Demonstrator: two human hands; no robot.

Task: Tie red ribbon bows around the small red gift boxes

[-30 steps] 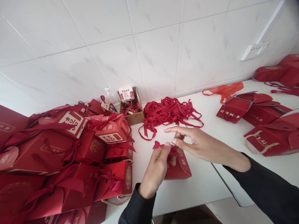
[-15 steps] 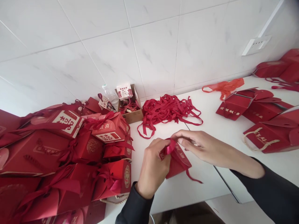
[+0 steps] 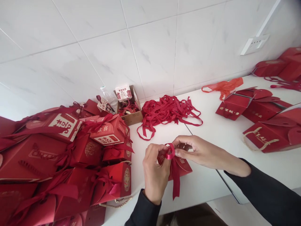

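A small red gift box (image 3: 184,166) with pale lettering sits on the white table in front of me, partly covered by my hands. A red satin ribbon (image 3: 176,185) is looped over its top, one tail hanging down the near side. My left hand (image 3: 155,166) is closed, thumb and finger pinching the ribbon at the left of a small round loop. At the right of the loop, my right hand (image 3: 195,150) is closed in a pinch on the ribbon too. The box's upper edge is hidden behind my fingers.
Red gift boxes with bows (image 3: 89,150) are piled at the left. Behind my hands lies a heap of red ribbons (image 3: 168,110), beside a cardboard box (image 3: 133,117) with cards. Open red boxes (image 3: 272,135) and an orange plastic bag (image 3: 222,88) lie at the right.
The ribbon now forms a round loop between my fingers. Its tail hangs straight down the box front, where before it trailed to the right. My hands have shifted slightly.
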